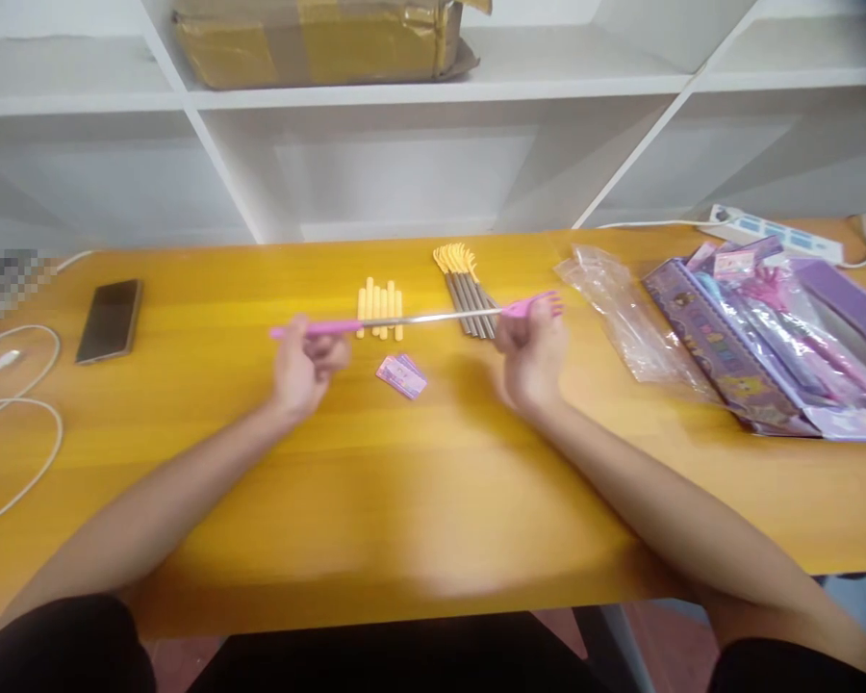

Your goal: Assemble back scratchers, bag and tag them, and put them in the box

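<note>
A pink telescopic back scratcher (pixel 437 317) is stretched out level between my two hands, its silver rod extended. My left hand (pixel 301 371) is closed around the pink handle. At the other end, my right hand (pixel 536 361) grips the pink claw-shaped head, whose fingers point up to the right. Behind the rod lie several yellow handle tubes (pixel 381 306) side by side. To their right is a row of black rods with yellow claw heads (pixel 469 298). Small purple printed cards (pixel 402 375) lie on the table between my hands, nearer to me.
On the right, an open purple box (pixel 736 356) holds bagged pink scratchers, beside clear plastic bags (pixel 621 308). A power strip (pixel 779 234) lies behind it. At left are a phone (pixel 108 320) and white cable (pixel 58 433). White shelves (pixel 433 96) hold a taped carton (pixel 318 43).
</note>
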`<state>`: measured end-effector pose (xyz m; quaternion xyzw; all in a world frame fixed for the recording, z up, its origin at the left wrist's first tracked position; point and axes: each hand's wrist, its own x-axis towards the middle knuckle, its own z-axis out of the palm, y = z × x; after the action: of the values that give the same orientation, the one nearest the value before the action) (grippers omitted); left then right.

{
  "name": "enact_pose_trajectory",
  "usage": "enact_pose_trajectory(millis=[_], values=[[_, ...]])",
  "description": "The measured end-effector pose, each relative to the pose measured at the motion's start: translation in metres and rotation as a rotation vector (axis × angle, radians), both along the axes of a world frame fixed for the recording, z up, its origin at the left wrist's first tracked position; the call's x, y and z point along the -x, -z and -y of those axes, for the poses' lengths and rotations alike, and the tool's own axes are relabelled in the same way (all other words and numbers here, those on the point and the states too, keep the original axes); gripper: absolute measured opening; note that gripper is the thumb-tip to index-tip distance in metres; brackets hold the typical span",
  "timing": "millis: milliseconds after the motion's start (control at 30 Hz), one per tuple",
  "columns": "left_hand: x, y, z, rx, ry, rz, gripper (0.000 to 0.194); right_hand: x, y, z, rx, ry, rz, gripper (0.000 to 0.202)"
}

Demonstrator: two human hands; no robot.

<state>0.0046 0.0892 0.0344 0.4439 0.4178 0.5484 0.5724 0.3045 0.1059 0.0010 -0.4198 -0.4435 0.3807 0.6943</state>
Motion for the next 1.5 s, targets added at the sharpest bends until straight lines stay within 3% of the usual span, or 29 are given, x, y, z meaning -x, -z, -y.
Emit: enact_pose_trajectory(millis=[100, 200, 433, 667, 1500], values=[[-0.035, 0.016, 0.036, 0.029, 0.204, 0.006, 0.079, 0.051, -0.003, 0.048, 0.102, -0.206, -0.031, 0.073], [-0.036, 0.029, 0.044, 0.034, 0.271, 0.014, 0.076, 0.064, -0.003, 0.063, 0.107, -0.281, -0.009, 0.077], [-0.020, 0.034, 0.026, 0.033, 0.419, 0.004, 0.073, 0.044, 0.004, 0.037, 0.211, -0.440, 0.026, 0.074], [-0.017, 0.033, 0.018, 0.103, 0.466, 0.016, 0.077, 0.043, 0.004, 0.043, 0.180, -0.571, 0.227, 0.075], [-0.017, 0.030, 0.020, 0.082, 0.503, 0.028, 0.071, 0.042, 0.004, 0.039, 0.180, -0.597, 0.146, 0.072]])
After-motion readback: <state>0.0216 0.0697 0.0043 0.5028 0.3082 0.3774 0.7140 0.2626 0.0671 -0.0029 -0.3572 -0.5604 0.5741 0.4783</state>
